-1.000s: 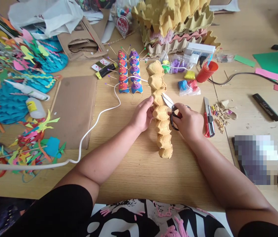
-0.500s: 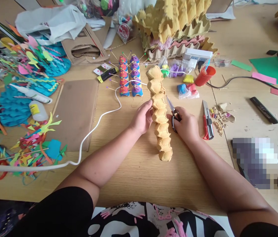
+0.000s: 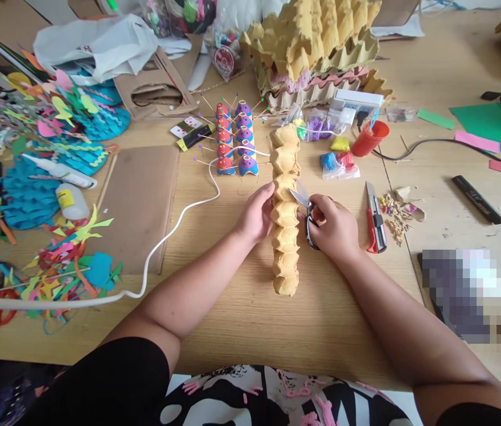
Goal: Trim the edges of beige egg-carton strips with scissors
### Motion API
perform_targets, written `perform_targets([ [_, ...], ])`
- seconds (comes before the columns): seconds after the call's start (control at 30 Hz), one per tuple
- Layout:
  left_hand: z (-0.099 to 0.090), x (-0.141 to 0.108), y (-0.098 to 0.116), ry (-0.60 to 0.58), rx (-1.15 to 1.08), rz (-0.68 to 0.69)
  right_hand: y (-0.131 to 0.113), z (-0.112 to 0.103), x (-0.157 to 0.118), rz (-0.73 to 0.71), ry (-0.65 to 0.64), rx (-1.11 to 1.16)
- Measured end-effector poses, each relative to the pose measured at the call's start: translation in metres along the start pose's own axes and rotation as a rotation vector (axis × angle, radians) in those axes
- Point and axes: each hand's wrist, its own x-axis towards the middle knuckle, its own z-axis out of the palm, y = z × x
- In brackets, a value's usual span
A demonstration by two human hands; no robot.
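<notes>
Scissors, gripped in your right hand, come at the egg-carton strip from its right, spread blades slanting across its long axis, which runs away from you. Your left hand is the nearer one, grasping the strip's left edge (some fingers hidden behind it), so the strip sits between your hands.

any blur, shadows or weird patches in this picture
In the head view, a soft shadow falls on the table beside the right arm; in the same head view, the scissors' blades look slightly smeared, while the egg-carton strip is fairly clear; also in the head view, a pixelated block hides whatever lies at the right.
</notes>
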Motion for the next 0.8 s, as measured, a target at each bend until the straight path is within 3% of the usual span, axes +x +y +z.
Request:
perform_targets([
  [0.5, 0.0, -0.0022, 0.0043, 0.058, -0.159, -0.086, 0.0066, 0.0014, -0.0028, -0.042, 0.038, -0.143],
  [0.8, -0.0018, -0.0004, 0.003, 0.072, -0.216, -0.098, 0.0047, 0.0003, -0.0007, 0.069, -0.009, -0.208],
])
